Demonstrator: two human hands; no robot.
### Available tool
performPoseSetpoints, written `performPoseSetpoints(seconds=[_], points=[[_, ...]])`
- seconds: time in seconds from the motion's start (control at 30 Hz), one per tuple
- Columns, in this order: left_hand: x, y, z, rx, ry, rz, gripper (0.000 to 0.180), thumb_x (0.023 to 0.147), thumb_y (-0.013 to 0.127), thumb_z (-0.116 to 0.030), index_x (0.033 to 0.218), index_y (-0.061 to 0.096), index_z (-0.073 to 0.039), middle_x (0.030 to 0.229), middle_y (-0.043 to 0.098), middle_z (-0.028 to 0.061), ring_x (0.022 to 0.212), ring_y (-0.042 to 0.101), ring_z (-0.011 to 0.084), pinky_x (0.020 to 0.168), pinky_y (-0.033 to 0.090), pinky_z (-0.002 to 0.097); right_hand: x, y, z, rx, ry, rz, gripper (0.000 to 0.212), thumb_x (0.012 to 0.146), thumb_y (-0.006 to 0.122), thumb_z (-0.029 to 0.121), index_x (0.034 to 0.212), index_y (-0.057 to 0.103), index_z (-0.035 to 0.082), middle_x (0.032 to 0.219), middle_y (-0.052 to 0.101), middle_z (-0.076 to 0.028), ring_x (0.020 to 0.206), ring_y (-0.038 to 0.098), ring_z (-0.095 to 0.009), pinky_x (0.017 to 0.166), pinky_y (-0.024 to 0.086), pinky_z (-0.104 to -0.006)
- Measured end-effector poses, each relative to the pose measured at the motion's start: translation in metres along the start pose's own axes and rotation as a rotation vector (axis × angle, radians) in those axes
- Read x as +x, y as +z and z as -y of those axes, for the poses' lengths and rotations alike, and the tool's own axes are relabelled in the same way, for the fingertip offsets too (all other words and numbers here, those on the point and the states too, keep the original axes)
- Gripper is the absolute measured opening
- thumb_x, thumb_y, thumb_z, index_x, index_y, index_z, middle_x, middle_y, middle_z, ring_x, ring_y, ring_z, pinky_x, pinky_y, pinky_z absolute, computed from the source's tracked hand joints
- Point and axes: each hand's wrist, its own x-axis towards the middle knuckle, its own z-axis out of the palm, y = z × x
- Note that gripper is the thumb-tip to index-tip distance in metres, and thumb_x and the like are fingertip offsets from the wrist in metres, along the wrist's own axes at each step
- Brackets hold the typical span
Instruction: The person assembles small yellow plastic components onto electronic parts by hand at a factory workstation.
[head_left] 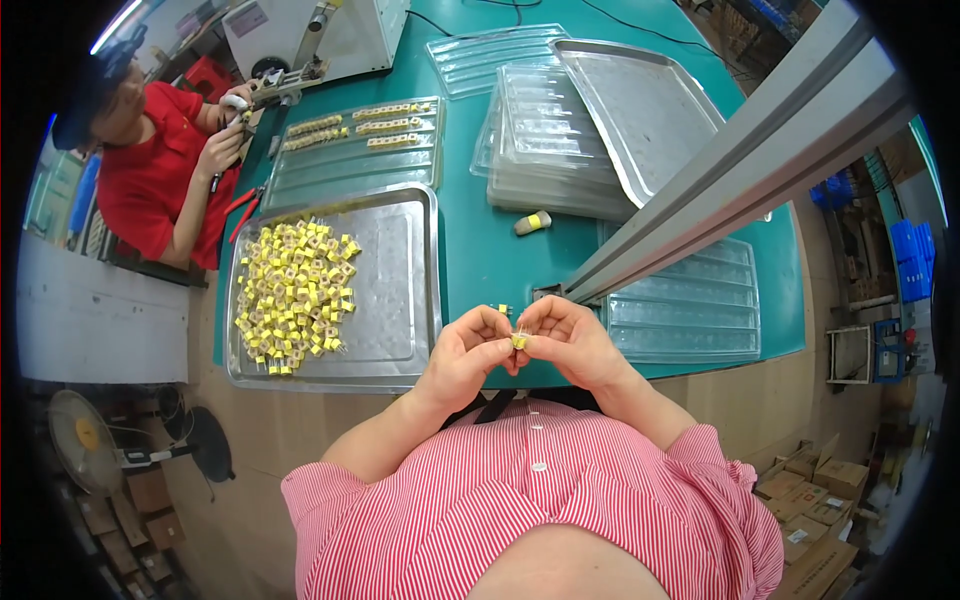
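Observation:
Close in front of my chest, at the table's near edge, my left hand (465, 352) and my right hand (572, 345) pinch a small yellow-taped coil (519, 341) between their fingertips. Thin wire pins stick up from it. Another small yellow coil (504, 309) lies on the table just beyond my fingers. To the left of my hands, a metal tray (388, 275) holds a heap of similar yellow coils (295, 295), mostly on its left side.
Behind the metal tray, a clear ribbed tray (350, 172) carries rows of coils. Stacked clear trays (550, 150) with a metal tray (650, 110) on top stand farther back. A metal post (720, 165) slants across the right. At far left a co-worker in red (165, 170) handles a tool beside red-handled pliers (247, 212).

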Motion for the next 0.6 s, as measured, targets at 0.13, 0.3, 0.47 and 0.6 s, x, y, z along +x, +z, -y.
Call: performPoseSetpoints(seconds=[0.13,0.3,0.47,0.6], points=[[-0.001,0.000,0.000,0.017,0.002,0.005,0.013,0.075,0.054,-0.007,0.082,0.044,-0.002,0.078,0.053,0.0091,0.070,0.054,0.0171,0.061,0.045,0.0264,-0.001,0.004,0.004,-0.026,0.016,-0.015,0.019,0.073,0.057,0.000,0.091,0.049,-0.002,0.080,0.056,-0.008,0.073,0.056,-0.014,0.067,0.047,-0.0246],[-0.001,0.000,0.001,0.015,-0.014,0.009,0.013,0.075,0.054,-0.007,0.081,0.044,-0.002,0.077,0.052,0.0087,0.070,0.053,0.0168,0.061,0.044,0.0264,-0.002,0.003,0.004,-0.041,0.031,-0.017,0.020,0.073,0.057,0.000,0.091,0.049,-0.002,0.080,0.056,-0.008,0.072,0.056,-0.013,0.067,0.047,-0.0246],[0.002,-0.003,0.002,0.016,-0.023,0.024,0.012,0.074,0.054,-0.006,0.081,0.044,-0.002,0.076,0.052,0.0081,0.069,0.053,0.0169,0.059,0.044,0.0260,-0.002,0.000,0.002,-0.083,0.035,-0.027,0.020,0.074,0.056,0.001,0.091,0.049,-0.002,0.080,0.055,-0.007,0.071,0.056,-0.013,0.066,0.047,-0.0242],[0.008,-0.004,0.001,0.143,-0.019,-0.065,0.014,0.076,0.054,-0.007,0.084,0.045,0.000,0.075,0.052,0.0069,0.068,0.053,0.0140,0.057,0.044,0.0245,0.003,-0.003,-0.005,-0.068,0.094,-0.111,0.018,0.077,0.054,0.005,0.094,0.048,0.000,0.081,0.055,-0.007,0.073,0.056,-0.013,0.068,0.047,-0.0257]])
